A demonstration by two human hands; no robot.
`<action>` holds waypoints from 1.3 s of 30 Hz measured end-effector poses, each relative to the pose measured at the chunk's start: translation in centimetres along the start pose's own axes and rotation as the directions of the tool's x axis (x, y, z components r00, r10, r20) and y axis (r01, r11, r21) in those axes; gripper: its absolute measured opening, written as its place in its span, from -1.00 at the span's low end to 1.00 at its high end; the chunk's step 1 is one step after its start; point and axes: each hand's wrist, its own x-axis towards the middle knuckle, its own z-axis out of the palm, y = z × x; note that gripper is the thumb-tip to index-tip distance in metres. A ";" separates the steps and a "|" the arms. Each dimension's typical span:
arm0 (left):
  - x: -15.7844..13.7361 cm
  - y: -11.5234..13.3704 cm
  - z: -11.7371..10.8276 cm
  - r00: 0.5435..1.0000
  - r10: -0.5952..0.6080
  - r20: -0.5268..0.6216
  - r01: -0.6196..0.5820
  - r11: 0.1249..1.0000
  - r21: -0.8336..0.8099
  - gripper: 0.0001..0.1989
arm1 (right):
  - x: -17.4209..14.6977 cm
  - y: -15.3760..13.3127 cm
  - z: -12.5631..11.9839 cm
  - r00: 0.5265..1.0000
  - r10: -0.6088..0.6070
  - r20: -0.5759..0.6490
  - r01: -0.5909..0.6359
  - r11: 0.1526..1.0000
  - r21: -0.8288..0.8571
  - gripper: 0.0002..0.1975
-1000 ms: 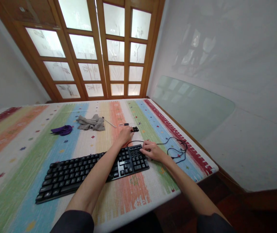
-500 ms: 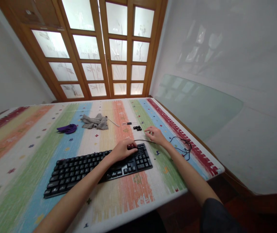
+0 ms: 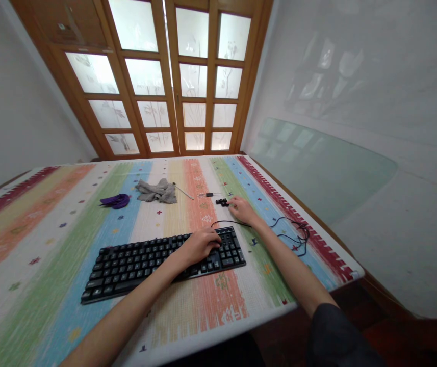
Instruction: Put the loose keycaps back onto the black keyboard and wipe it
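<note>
A black keyboard [image 3: 142,265] lies at a slant on the striped tablecloth. Over the keys of its right part rests my left hand [image 3: 204,243], its fingers curved downward and the thumb apart from them. Beyond the keyboard, several loose black keycaps [image 3: 221,202] sit in a small cluster. My right hand [image 3: 241,210] is at the right side of this cluster, with thumb and forefinger closed on a keycap there. The fingertips partly cover that keycap.
A purple cloth [image 3: 116,201] and a crumpled grey cloth [image 3: 157,191] lie farther left. A thin metal rod [image 3: 183,191] and a small black-handled tool [image 3: 209,194] are near the keycaps. The black cable [image 3: 298,237] lies coiled at the right.
My right hand has moved in to the keycaps, and its fingers have closed at them. My left hand stays on the keyboard. The view has shifted slightly.
</note>
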 end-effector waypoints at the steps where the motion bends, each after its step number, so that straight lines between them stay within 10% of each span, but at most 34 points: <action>1: 0.0 -0.1 0.0 1.000 0.004 0.004 -0.004 1.000 -0.004 -0.89 | 0.0 0.0 0.0 1.000 -0.003 0.003 0.003 1.000 -0.001 -0.79; 18: -0.3 0.1 0.0 0.995 0.085 0.042 -0.088 0.993 0.079 -0.81 | 0.1 -1.6 -1.1 0.998 -0.056 -0.027 0.057 0.998 0.041 -0.85; 28: -0.7 0.5 -0.3 0.999 0.044 0.010 -0.045 0.995 0.091 -0.87 | -6.7 -5.8 -5.2 0.952 -0.252 0.175 0.160 0.894 0.419 -0.84; 39: -0.4 0.8 -0.1 0.998 0.054 0.026 -0.057 0.987 0.148 -0.84 | -8.0 -6.2 -4.4 0.918 -0.362 0.160 0.291 0.892 0.345 -0.86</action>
